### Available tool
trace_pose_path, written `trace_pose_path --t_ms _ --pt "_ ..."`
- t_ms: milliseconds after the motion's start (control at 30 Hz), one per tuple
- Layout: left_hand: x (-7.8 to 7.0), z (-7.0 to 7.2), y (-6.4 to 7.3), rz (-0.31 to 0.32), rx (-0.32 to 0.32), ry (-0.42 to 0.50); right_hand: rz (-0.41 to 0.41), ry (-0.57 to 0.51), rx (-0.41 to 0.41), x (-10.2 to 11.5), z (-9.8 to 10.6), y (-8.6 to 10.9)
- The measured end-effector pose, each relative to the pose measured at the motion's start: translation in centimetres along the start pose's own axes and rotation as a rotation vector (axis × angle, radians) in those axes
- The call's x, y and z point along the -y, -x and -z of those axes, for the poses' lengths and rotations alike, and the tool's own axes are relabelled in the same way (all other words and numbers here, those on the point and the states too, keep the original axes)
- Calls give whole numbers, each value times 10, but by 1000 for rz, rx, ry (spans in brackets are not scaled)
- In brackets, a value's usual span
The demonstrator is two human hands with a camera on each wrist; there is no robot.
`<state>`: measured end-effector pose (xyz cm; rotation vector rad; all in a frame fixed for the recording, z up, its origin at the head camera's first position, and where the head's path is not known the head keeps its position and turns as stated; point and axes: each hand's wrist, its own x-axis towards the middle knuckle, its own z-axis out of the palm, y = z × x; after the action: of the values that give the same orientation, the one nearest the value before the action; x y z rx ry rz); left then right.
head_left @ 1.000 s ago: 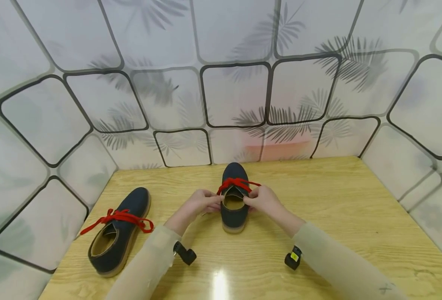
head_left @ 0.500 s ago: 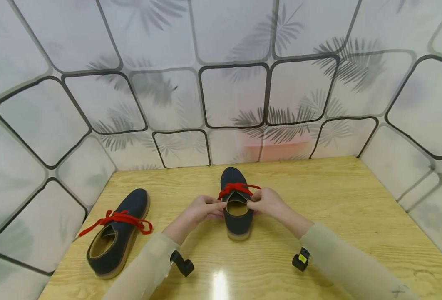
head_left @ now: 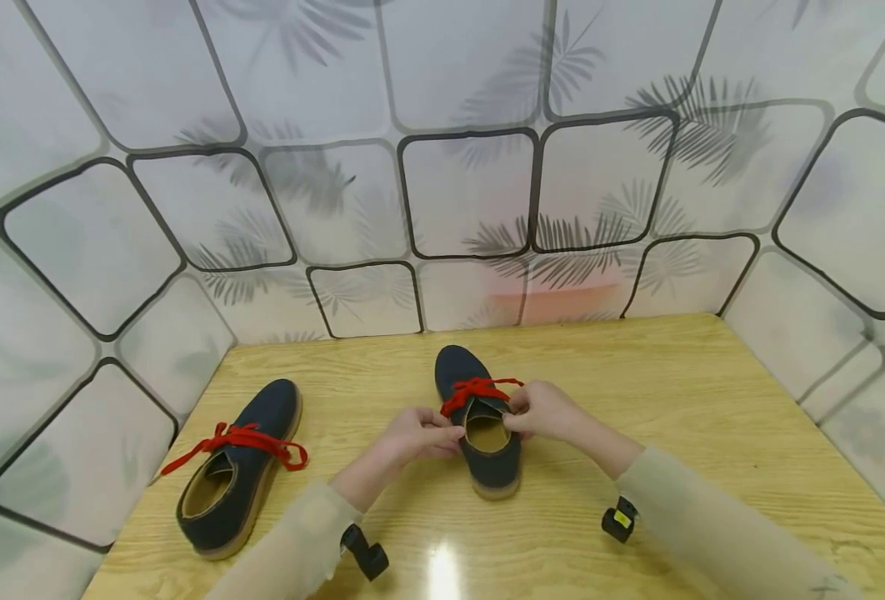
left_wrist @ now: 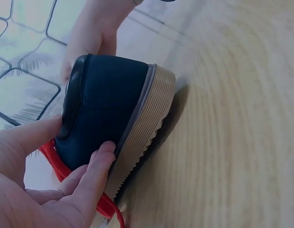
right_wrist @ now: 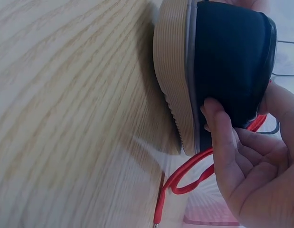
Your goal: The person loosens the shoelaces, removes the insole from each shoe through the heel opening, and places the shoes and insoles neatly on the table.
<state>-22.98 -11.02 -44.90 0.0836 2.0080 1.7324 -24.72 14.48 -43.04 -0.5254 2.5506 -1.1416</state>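
A dark blue lace-up shoe [head_left: 497, 468] with a tan sole lies toe away at the middle of the table. My left hand [head_left: 415, 435] grips its left side, thumb at the collar and fingers along the outer wall. Opposite, my right hand [head_left: 551, 412] pinches the right side of the opening near the red laces [head_left: 476, 390], which are tied in a bow. In the left wrist view the ridged sole [left_wrist: 144, 114] casts a shadow on the wood; whether it fully touches the table I cannot tell. Fingers of the right hand [right_wrist: 260, 175] press the shoe wall in the right wrist view.
A matching blue shoe [head_left: 242, 471] with red laces stands on the left of the wooden table [head_left: 682, 433], toe pointing away and slightly right. Patterned wall coverings [head_left: 472, 192] rise behind the table and on both sides.
Both hands have drawn the shoe toward me and slightly right. It has also turned, its heel swinging right and its toe now pointing somewhat left. The other shoe stays where it was.
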Motion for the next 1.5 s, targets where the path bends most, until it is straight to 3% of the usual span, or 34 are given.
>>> trace_pose_path --t_ms 333,667,1100,1300,1500 --pt "7 -11 14 4 -10 -62 76 73 80 -4 3 7" --pt "9 -11 20 -66 19 -168 152 172 130 -2 14 8" --pt "9 9 4 -60 1 -227 161 122 149 -4 18 12" --pt "9 19 -3 -69 -55 -221 163 120 145 -5 19 13" --pt "11 29 -12 -38 -139 -218 180 152 117 -5 20 13"
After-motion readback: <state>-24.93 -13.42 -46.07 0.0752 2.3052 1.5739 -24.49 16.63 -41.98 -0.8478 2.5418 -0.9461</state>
